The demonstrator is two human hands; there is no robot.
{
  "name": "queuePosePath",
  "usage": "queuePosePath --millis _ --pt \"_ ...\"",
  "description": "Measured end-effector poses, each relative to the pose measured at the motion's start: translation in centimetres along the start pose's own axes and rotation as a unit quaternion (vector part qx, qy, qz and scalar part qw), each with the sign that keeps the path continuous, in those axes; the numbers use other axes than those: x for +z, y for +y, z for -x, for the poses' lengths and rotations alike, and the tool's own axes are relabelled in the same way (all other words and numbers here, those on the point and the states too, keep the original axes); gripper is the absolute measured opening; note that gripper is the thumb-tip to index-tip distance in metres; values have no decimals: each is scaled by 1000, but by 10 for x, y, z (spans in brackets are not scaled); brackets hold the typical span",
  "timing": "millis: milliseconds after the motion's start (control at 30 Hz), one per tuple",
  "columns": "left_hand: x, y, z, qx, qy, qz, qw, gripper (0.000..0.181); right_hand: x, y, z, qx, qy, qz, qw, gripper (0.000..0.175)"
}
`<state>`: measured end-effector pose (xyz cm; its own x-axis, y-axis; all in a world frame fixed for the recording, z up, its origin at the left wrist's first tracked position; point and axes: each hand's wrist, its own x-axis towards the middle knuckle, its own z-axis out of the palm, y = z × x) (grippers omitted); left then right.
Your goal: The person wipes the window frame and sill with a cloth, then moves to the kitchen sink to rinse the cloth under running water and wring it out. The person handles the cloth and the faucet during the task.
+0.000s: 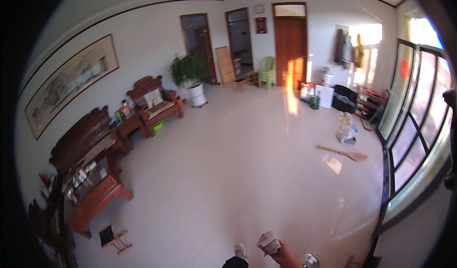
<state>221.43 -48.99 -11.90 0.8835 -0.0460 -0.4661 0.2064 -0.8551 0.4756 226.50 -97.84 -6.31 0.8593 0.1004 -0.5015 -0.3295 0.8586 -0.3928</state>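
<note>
At the bottom of the view, my right hand [282, 255] grips a crumpled greyish-white cloth or paper [269, 244], held out over the pale tiled floor [214, 182]. Which material it is cannot be made out. My left hand is out of view. Just left of the right hand, one of my shoes [240, 251] shows below a dark trouser leg [235, 263]. Close to my right wrist, a shiny metal object [311, 260] is cut off by the lower edge.
A broom [342, 154] lies on the floor at right, below a bagged heap [346, 132]. Glass doors [417, 114] line the right side. At left stand a wooden coffee table [96, 200], carved seats [157, 104] and a folding stool [114, 238]. A potted plant [196, 94] stands farther back.
</note>
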Motion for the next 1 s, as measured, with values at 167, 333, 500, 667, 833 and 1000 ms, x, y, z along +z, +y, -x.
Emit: queuePosePath --millis 167,333,500,667,833,1000 --pt "-29 19 -115 3 80 -11 997 28 10 -42 -117 21 -47 -29 998 45" --pt "-65 29 -263 -27 128 77 988 36 53 -125 -212 27 -17 30 999 43" --pt "-135 104 -400 -65 64 182 979 38 149 -214 -311 -50 -26 72 996 34" --pt "-195 188 -518 -47 19 192 980 36 228 -256 -406 23 -37 22 999 30" --pt "-196 194 -613 -37 34 76 996 48 271 -302 -553 116 -93 -38 988 32" --pt "-219 163 -654 -96 -185 -134 969 47 322 -402 -708 80 -161 54 982 30"
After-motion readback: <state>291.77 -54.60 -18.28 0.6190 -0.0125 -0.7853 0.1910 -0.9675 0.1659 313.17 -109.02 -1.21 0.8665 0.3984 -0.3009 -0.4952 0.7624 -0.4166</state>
